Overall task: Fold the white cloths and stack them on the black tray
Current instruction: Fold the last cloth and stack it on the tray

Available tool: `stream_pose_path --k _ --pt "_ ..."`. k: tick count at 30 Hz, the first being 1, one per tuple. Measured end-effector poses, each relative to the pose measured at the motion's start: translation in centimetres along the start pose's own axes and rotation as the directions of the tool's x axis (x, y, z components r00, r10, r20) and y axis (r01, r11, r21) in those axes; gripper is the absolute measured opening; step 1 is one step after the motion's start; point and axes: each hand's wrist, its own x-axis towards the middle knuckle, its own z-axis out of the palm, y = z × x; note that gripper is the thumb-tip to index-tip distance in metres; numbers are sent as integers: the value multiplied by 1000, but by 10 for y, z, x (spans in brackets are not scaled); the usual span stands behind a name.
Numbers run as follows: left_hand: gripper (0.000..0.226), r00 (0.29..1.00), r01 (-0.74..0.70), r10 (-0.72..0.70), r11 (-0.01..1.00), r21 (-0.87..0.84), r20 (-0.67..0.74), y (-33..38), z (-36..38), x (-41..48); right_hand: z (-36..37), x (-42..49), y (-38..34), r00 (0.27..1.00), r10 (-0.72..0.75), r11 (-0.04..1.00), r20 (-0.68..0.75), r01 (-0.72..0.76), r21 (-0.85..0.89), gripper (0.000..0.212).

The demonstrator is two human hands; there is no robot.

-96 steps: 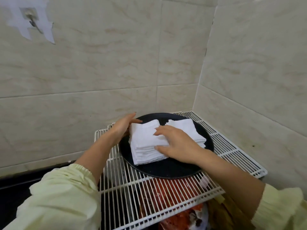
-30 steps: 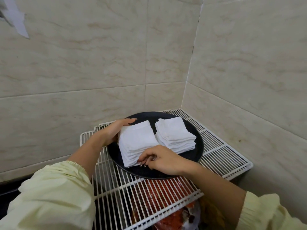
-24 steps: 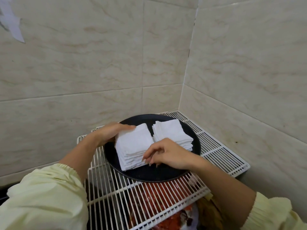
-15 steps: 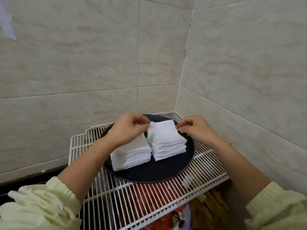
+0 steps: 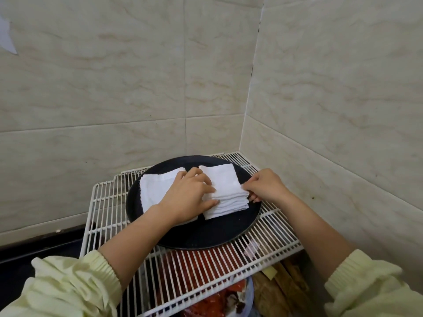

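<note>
the right cloth stack point(image 5: 226, 191), a pile of folded white squares, sits on the black tray point(image 5: 206, 239) directly between the two sets of fingers. the left hand point(image 5: 187, 197) has its fingers point(image 5: 207, 185) bent over the stack's top at its left edge and the thumb laid along the side below them, so that edge is held between them. the right hand point(image 5: 265, 186) meets the opposite edge: its fingers are curled, thumb on the top layer and fingertips against the side lower down, pinching the pile's right edge. the left cloth stack point(image 5: 155, 188) lies just beside the first, also on the tray, on the wrist side of the left fingers and partly under that palm; whether the two piles touch is hidden by the hand. the round tray rests on a white wire rack point(image 5: 270, 236) that runs out beyond the fingers on both sides and back toward the person. past the fingertips stand cream tiled walls point(image 5: 137, 88), meeting in a corner beyond the right hand. both forearms come out of pale yellow sleeves point(image 5: 68, 289). under the rack, below the wrists, red stuff point(image 5: 212, 303) shows, too blurred to name.
</note>
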Motion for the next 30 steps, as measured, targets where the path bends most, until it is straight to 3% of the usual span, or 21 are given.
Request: stream_pose_path --k 4,7,16,18,21,23,25,28,30 --pt "34 996 -91 92 993 75 -18 2 0 0 -2 0 -4 999 -2 999 47 -1 53 6" --pt "43 990 -128 136 979 161 -40 1 1 2 -2 -3 -6 998 1 994 61 -8 107 6" --pt "33 976 -131 137 990 43 -168 5 -3 -4 -10 -8 0 997 55 951 58 -70 302 5" --pt "26 986 -121 122 993 16 -114 10 -5 -6 -10 -10 4 996 56 963 71 -73 258 5" --pt "46 999 23 -30 990 -140 -45 17 -5 -9 -8 -7 7 999 29 973 38 -37 227 12" --pt "64 971 190 -234 883 -428 -53 26 -10 -10 -4 -1 6 1000 22 939 0 -21 342 20" --pt "76 913 344 -399 632 -695 90 38 -16 -6 1 6 4 997 57 855 45 -72 514 36" --pt "82 799 515 -506 296 -804 326 51 -11 8 16 7 1 981 66 719 181 -173 673 57" --pt "86 705 560 -563 70 -825 431 52 -1 20 23 6 -2 978 65 632 200 -196 749 59"
